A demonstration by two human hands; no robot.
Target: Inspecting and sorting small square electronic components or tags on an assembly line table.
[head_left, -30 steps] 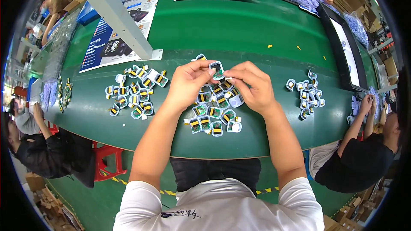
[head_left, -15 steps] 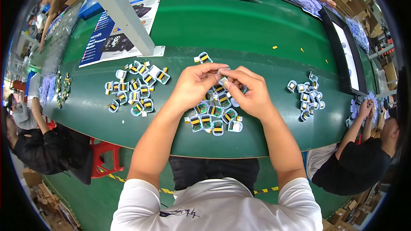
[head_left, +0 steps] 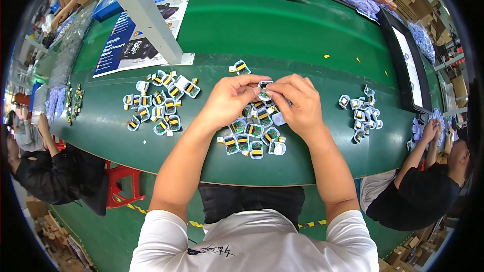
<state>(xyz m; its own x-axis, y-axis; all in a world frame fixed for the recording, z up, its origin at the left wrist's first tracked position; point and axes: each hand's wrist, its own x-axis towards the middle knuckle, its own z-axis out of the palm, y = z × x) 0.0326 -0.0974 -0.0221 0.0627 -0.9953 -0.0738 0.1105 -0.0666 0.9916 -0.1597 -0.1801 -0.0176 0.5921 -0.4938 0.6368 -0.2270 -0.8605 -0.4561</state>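
Note:
My left hand (head_left: pixel 228 99) and my right hand (head_left: pixel 298 105) meet over the middle pile on the green table. Between their fingertips they pinch one small plastic shell with a circuit board (head_left: pixel 264 93) in it. Its dark strip and green board show; the fingers cover its sides. Left thumb and index finger grip one edge, right fingers the other. Beneath lies a pile of similar shells (head_left: pixel 256 132), light blue with green boards and black-and-yellow strips. One lone shell (head_left: pixel 242 67) lies just beyond my left hand.
Similar shells form a left pile (head_left: pixel 159 102) and a smaller right pile (head_left: pixel 367 113). A grey post (head_left: pixel 143 20) stands on the table by a printed sheet (head_left: pixel 116 53). A black-framed panel (head_left: pixel 403 60) lies at right. Co-workers sit on both sides and across.
The shell between my fingertips has turned, so its dark strip and board now show. My right fingers have shifted slightly; my left hand is almost still.

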